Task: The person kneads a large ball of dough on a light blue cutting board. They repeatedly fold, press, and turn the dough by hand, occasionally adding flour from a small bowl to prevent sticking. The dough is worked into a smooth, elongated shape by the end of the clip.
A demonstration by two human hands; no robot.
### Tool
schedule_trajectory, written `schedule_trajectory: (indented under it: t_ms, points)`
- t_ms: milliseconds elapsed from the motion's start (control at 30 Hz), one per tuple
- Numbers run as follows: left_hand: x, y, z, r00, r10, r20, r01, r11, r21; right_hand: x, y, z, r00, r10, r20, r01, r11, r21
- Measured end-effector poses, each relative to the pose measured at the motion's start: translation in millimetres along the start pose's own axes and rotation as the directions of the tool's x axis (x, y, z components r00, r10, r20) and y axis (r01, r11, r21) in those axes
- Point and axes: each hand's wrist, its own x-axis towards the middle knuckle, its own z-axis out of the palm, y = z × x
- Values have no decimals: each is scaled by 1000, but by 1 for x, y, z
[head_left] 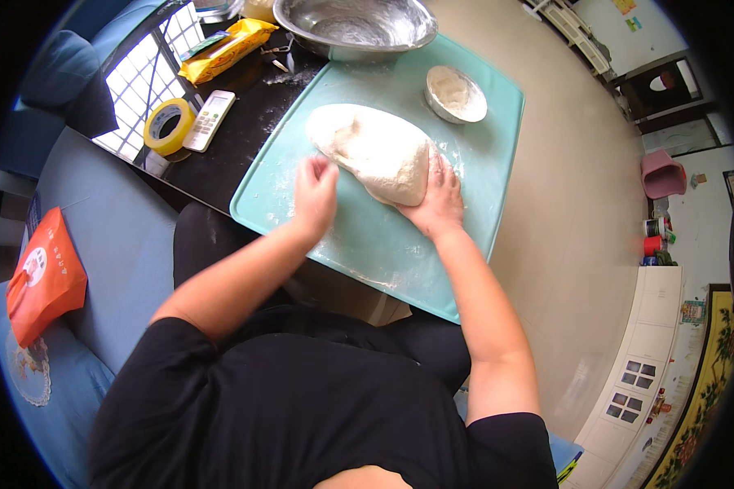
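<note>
A large lump of pale dough [383,155] lies on a floured turquoise board [367,269], its left part drawn out long and dented on top. My right hand [439,196] grips the near right end of the dough, thumb against its lower edge and fingers along its right side. Just off the dough's near left side is my left hand [316,191], its fingers curled into a loose fist. Nothing shows in that fist, and it is slightly blurred. A small metal bowl of flour [457,95] stands on the board beyond the dough.
A large metal basin [357,28] stands at the board's far edge. On the black table [249,110] are a roll of yellow tape [169,128], a white remote control [210,121] and a yellow packet [230,50]. An orange bag [49,277] rests on the blue sofa [114,212].
</note>
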Motion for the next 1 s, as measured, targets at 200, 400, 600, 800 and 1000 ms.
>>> schedule_trajectory:
  t_ms: [200,400,600,800,1000]
  points:
    - [-29,10,17,894,-343,288,359,933,-2,2,-44,-21,962,274,9,-271,947,171]
    - [13,23,16,978,-11,210,-20,989,146,-15,-65,-28,870,284,402,-460,178,870]
    - [13,119,-22,631,-182,754,99,983,155,-47,-49,-42,707,156,690,-672,-157,724]
    - [6,25,-58,947,3,321,-311,261,914,-70,0,-22,762,370,531,-647,409,644]
    - [-21,-14,16,847,0,532,-171,947,272,-83,-9,-16,897,387,214,-294,160,942]
